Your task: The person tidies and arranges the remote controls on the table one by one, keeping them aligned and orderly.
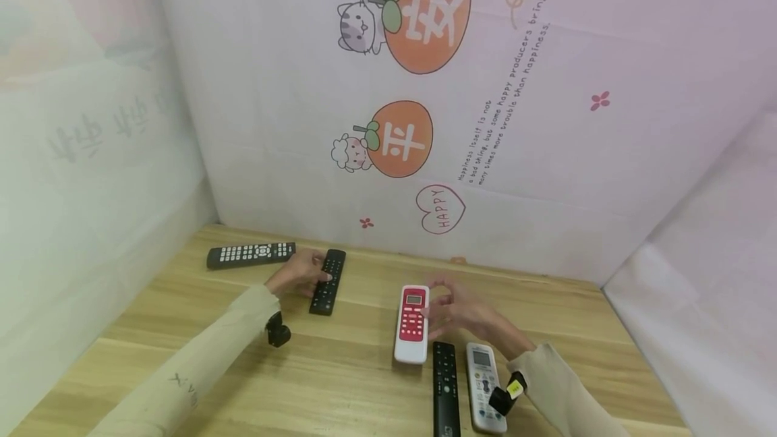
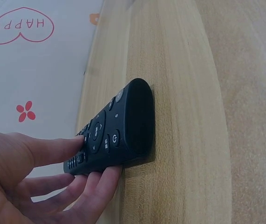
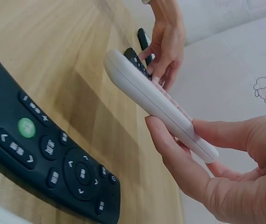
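My left hand (image 1: 300, 272) pinches a slim black remote control (image 1: 328, 283), thumb on its button face and fingers under its long side. In the left wrist view this black remote (image 2: 139, 119) shows its end close over the wooden table. Between thumb and fingers, my right hand (image 1: 464, 312) holds a white remote control with a red button panel (image 1: 413, 322) by its right side. The right wrist view has that white remote (image 3: 146, 95) raised above the table, edge-on, its shadow falling on the wood.
A black remote with white buttons (image 1: 250, 255) lies at the far left, beside my left hand. Nearer, below my right hand, lie a long black remote (image 1: 446, 383) and a white remote with a small screen (image 1: 483, 390). Printed white cloth (image 1: 291, 154) walls the wooden table (image 1: 358, 363).
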Demonstrator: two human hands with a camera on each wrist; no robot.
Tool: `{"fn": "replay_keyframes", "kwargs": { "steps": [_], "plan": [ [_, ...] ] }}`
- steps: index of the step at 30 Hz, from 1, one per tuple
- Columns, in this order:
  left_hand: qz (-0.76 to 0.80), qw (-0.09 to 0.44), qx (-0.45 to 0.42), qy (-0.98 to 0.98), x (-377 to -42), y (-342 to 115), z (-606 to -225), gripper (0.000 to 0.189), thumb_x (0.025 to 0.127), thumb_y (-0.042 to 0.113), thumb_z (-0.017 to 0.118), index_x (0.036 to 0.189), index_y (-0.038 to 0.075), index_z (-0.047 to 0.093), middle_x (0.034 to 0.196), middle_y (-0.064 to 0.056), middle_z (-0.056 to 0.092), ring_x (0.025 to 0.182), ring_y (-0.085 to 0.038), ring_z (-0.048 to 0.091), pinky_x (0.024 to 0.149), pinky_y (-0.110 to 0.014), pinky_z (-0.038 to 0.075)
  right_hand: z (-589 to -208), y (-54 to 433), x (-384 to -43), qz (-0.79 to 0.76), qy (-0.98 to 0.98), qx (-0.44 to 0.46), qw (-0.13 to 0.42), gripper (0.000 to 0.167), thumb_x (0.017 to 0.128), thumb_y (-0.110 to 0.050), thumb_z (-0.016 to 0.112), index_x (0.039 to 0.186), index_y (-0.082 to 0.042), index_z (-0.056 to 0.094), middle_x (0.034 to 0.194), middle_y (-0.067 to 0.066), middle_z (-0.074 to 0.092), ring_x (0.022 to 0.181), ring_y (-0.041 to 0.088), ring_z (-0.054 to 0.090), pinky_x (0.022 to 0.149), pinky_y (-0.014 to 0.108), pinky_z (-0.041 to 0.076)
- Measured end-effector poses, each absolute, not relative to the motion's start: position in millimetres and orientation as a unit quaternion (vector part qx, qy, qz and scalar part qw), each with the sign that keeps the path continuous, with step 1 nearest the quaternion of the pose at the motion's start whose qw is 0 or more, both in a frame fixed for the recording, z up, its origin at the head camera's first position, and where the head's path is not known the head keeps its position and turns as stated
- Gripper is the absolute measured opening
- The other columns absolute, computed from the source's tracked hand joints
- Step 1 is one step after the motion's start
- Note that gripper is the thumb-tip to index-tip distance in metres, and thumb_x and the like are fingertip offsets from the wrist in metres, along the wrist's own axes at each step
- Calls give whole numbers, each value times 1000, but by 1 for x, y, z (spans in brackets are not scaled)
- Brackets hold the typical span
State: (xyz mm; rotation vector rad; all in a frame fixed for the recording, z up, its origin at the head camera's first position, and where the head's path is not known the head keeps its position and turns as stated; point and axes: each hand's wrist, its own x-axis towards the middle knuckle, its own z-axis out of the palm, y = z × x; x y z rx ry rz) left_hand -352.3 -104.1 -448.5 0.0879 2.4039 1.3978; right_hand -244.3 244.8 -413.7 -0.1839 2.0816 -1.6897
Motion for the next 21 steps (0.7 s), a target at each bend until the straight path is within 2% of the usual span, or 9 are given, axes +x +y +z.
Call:
{"fn": "replay_keyframes", "kwargs": {
  "steps": [9, 21],
  "plan": [
    [492, 180, 36, 851, -355, -105, -449, 64, 96, 1, 70, 152, -10, 42, 140, -34, 55, 99, -33, 71, 73, -38, 69, -416, 243, -233, -606, 753, -69, 247, 62, 96, 6, 65, 146, 3, 29, 115, 29, 62, 92, 38, 73, 82, 57, 67],
    [500, 184, 31, 846, -353, -104, -448, 65, 96, 0, 69, 153, -9, 40, 136, -33, 57, 99, -34, 71, 73, -38, 69, -423, 236, -219, -591, 750, -65, 289, 55, 98, 7, 63, 142, 3, 29, 111, 28, 63, 93, 36, 74, 79, 53, 68]
  ]
}}
